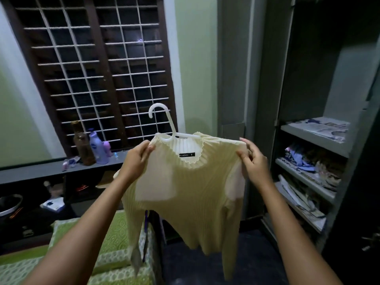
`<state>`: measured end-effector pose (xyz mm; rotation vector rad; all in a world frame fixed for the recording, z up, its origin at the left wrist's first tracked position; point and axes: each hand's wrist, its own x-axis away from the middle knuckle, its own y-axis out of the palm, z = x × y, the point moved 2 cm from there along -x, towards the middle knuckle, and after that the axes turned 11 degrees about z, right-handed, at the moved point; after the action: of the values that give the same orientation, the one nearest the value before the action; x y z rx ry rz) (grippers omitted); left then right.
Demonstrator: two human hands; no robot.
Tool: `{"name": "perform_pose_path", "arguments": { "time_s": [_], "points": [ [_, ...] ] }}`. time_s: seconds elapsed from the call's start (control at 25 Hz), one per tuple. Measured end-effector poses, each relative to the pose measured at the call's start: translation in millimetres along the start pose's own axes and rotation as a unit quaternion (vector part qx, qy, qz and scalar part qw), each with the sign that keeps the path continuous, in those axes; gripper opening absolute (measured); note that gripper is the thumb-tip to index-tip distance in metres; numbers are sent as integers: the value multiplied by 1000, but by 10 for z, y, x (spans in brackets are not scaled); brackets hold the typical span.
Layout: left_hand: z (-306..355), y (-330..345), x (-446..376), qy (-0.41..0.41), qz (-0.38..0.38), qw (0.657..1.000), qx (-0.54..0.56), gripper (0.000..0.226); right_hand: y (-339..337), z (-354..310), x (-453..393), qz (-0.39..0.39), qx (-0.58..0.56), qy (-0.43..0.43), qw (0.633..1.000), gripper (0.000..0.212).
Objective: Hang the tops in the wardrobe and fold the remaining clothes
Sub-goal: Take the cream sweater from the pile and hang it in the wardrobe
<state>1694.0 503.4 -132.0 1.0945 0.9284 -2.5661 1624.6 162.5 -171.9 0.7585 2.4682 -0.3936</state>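
A pale yellow ribbed top (191, 194) hangs on a white plastic hanger (164, 122), held up in front of me. My left hand (136, 159) grips the top's left shoulder. At the right shoulder my right hand (254, 161) pinches the fabric. The hanger's hook points up and to the left, and its arms are hidden inside the top. The open wardrobe (312, 128) stands to the right, its upper part dark.
Wardrobe shelves (308, 177) hold papers and folded cloth. A barred window (92, 68) is ahead, with bottles (96, 147) on the dark ledge below it. A green patterned bed (111, 249) lies at the lower left. The floor is dark.
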Motion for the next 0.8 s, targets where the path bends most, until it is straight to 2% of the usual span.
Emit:
{"name": "perform_pose_path", "arguments": {
  "time_s": [0.08, 0.2, 0.32, 0.48, 0.6, 0.68, 0.8],
  "points": [
    [-72, 283, -271, 15, -5, 1000, 3, 32, 68, 96, -209, 77, 30, -25, 996, 39],
    [-112, 730, -657, 50, -6, 999, 4, 18, 114, 357, -520, 176, 109, -99, 973, 25],
    [-194, 1268, -1056, 72, -30, 997, -2, 24, 59, 710, -944, 248, 184, -114, 944, 18],
    [-303, 2126, -1649, 109, -83, 990, 30, 34, -170, 1127, -1667, 261, 259, -87, 926, 14],
    [-183, 2838, -1917, 162, -124, 979, 17, 27, -331, 1220, -2077, 267, 263, -101, 921, 21],
    [-50, 3229, -2024, 174, -114, 977, 40, 25, -418, 1208, -2254, 227, 250, -115, 934, 22],
    [164, 3911, -2237, 163, -123, 970, 131, 23, -758, 1451, -2397, 135, 346, -18, 928, 27]
  ]
}}
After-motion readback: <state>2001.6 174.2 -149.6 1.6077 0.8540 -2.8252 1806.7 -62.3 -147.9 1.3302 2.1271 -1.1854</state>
